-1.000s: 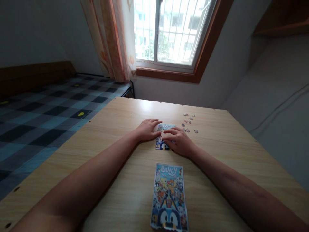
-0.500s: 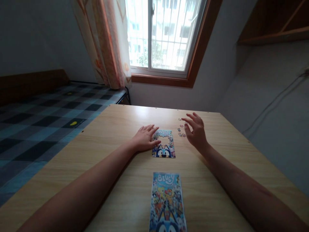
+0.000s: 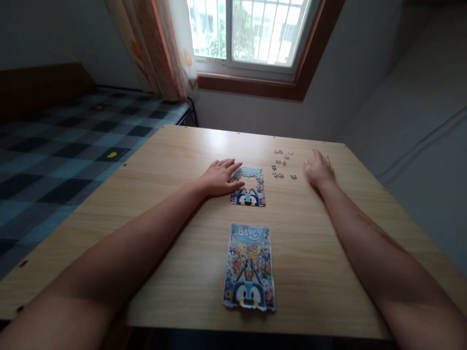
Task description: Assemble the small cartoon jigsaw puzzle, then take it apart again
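- At the far left, a bed (image 3: 73, 141) with a checked cover stands beside the table (image 3: 175, 272).
- The left hand (image 3: 220, 178) lies palm down, and its fingers are spread, with the thumb well apart from the others. The tips of fingers and thumb reach over the left side of the puzzle (image 3: 248, 199) and seem to touch it.
- The puzzle lies flat on the table, at the fingertips of this hand. Its outer part is joined together; in its middle is a gap, where the table wood is visible.
- Nearer to the person than the puzzle lies a printed packet (image 3: 249, 267) with a rough lower edge. I cannot tell what is inside it.
- Further right, near the puzzle but apart from it, loose puzzle pieces (image 3: 278, 162) lie scattered between the two hands.
- The right hand (image 3: 319, 170) is near these pieces, on their right side. Its fingers look partly bent, but they are blurred, so I cannot tell whether they pinch something.
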`<control>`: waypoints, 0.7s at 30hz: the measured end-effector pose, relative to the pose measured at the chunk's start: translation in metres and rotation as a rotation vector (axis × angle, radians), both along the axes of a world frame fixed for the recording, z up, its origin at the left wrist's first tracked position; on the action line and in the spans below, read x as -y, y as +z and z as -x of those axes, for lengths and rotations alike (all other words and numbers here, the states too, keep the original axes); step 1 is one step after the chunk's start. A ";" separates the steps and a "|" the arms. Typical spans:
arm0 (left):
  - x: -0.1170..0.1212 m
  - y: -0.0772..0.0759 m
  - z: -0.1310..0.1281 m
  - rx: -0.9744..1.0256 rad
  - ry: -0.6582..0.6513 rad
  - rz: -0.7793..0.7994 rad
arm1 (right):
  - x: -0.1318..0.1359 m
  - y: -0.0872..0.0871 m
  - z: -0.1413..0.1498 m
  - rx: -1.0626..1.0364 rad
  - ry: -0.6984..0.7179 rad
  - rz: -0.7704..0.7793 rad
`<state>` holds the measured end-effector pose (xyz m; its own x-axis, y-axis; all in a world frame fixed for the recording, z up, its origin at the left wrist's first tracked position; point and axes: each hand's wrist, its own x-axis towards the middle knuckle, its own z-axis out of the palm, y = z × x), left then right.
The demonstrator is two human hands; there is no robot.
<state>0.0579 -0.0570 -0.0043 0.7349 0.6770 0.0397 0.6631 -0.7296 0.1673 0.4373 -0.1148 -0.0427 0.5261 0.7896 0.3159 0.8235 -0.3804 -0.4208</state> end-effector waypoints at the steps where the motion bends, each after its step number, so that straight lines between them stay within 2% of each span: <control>1: -0.001 0.000 0.000 -0.001 0.008 -0.001 | 0.000 0.001 0.003 0.003 -0.001 0.071; 5: -0.007 -0.001 0.002 0.011 0.123 -0.020 | 0.003 0.008 0.011 0.014 -0.017 0.255; 9: -0.017 0.000 0.009 -0.013 0.335 -0.049 | 0.002 0.011 0.015 0.017 -0.058 0.339; 12: -0.022 0.001 0.013 -0.030 0.444 -0.062 | 0.000 0.012 0.018 0.015 -0.073 0.400; 17: -0.026 0.000 0.014 -0.082 0.571 -0.053 | -0.004 0.010 0.021 0.039 -0.070 0.448; 21: -0.029 0.000 0.015 -0.104 0.616 -0.062 | -0.005 0.010 0.025 0.046 -0.070 0.455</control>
<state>0.0433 -0.0283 -0.0045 0.2126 0.9762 0.0420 0.9755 -0.2145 0.0486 0.4122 -0.1096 -0.0327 0.5767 0.8164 -0.0302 0.8031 -0.5733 -0.1622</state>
